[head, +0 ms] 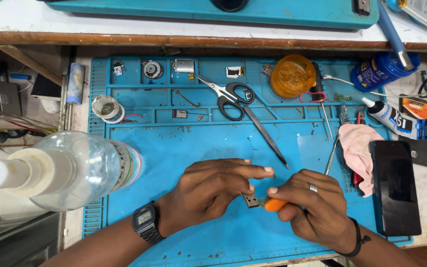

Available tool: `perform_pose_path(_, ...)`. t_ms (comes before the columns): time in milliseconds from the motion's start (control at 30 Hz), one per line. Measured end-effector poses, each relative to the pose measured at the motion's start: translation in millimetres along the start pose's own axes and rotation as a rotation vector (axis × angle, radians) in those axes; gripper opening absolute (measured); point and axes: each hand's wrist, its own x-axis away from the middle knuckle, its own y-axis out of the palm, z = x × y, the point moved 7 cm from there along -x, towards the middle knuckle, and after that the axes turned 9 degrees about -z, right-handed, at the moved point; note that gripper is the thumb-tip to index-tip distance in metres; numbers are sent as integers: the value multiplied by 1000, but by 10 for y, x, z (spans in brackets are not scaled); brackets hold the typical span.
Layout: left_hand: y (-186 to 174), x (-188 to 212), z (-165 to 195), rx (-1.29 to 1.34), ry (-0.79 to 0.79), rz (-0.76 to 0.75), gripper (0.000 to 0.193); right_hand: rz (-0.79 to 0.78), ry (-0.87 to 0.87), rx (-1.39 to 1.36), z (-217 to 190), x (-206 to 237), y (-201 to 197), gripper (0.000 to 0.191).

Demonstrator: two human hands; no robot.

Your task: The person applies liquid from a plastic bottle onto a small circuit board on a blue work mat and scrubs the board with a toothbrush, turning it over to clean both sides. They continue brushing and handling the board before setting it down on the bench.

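So, looking down from my head cam: both my hands are over the middle of the blue work mat (174, 153). My left hand (208, 190), the one with the black digital watch (146, 221), has thumb and fingers pressed onto a small metal part (250, 200), pinching it from the left. My right hand (317, 210), ring on one finger and a dark band at the wrist, is curled tight around a little screwdriver with an orange handle (275, 204), and its end sits right against that metal part. The part hangs just above the mat, between my two hands.

Around them: black-handled scissors (231, 96) lie up on the mat's tray section, with long tweezers (268, 136) angling down from there toward my hands. An orange jar (292, 75) sits near the top right. A pink cloth (359, 151) and a black phone (395, 188) lie to the right. A clear plastic bottle (75, 170) stands close at the left edge.
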Motion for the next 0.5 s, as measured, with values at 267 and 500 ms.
perform_pose_path(267, 6, -11, -37, 1, -50, 9, 19, -40, -66, -3, -83, 19, -70, 29)
perform_pose_path(500, 2, 21, -65, -77, -78, 5, 23, -9, 31, 65, -4, -60, 5, 27)
